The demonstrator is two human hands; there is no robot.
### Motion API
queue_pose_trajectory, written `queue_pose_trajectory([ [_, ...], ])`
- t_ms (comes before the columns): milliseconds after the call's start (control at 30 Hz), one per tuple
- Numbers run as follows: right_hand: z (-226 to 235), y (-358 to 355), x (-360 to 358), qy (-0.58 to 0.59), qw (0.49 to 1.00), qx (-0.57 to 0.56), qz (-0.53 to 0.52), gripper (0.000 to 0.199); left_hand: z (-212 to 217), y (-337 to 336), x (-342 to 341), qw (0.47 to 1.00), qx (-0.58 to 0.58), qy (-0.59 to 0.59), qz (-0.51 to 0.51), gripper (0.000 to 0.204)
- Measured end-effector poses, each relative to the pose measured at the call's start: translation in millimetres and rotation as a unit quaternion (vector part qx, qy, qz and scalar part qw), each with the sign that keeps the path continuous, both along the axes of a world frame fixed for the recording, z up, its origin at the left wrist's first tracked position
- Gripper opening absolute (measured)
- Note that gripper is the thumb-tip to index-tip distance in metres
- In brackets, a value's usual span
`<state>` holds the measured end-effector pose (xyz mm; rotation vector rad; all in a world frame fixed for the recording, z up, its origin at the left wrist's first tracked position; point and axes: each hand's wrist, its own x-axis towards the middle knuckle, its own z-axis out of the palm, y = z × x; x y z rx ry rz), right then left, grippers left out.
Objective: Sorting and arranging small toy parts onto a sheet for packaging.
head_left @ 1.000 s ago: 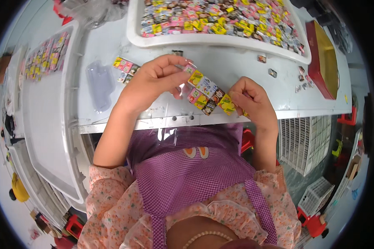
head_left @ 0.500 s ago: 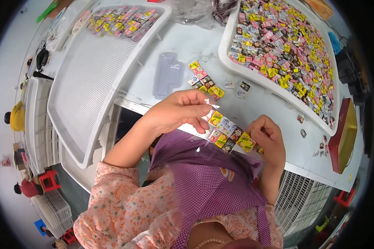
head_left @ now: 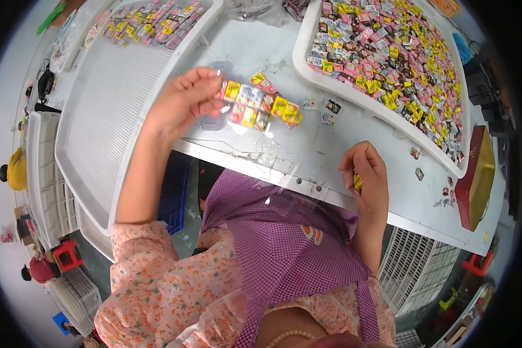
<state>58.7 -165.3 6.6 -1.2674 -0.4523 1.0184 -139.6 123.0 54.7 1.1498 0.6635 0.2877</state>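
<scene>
My left hand [head_left: 188, 101] is raised over the table with its fingers pinched on the end of a clear plastic tray filled with small square wrapped pieces [head_left: 250, 98], in yellow, pink, white and dark brown. The filled tray is slightly blurred. Beneath it, more wrapped pieces [head_left: 263, 83] lie on the table, next to an empty clear plastic tray [head_left: 213, 120] that my left hand partly covers. Over the table's front edge, my right hand [head_left: 370, 171] is curled around a small yellow wrapped piece [head_left: 357, 181]; whatever else sits in that palm is hidden.
A large white bin [head_left: 383, 107] heaped with loose wrapped pieces stands at the far right. On the left, a white mesh tray [head_left: 107, 127] has packed sets at its far end. Several loose pieces [head_left: 329, 118] lie near the bin. A red box [head_left: 472, 180] stands at the right edge.
My left hand has carried the filled tray up and to the left, away from my right hand. My right hand has come off the tray and keeps the yellow piece.
</scene>
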Motion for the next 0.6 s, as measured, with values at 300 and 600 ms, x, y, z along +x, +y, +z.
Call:
queue_pose_trajectory([
  [300,-8.1,-2.1,3.7,0.013,0.999,0.046,-0.015,0.027,-8.5,39.4,55.7,0.979,0.103,0.103,-0.143,0.022],
  [600,24.5,51.1,-25.9,-0.492,0.861,-0.126,0.016,0.023,-6.1,61.0,40.1,0.99,0.079,0.062,-0.098,0.021],
])
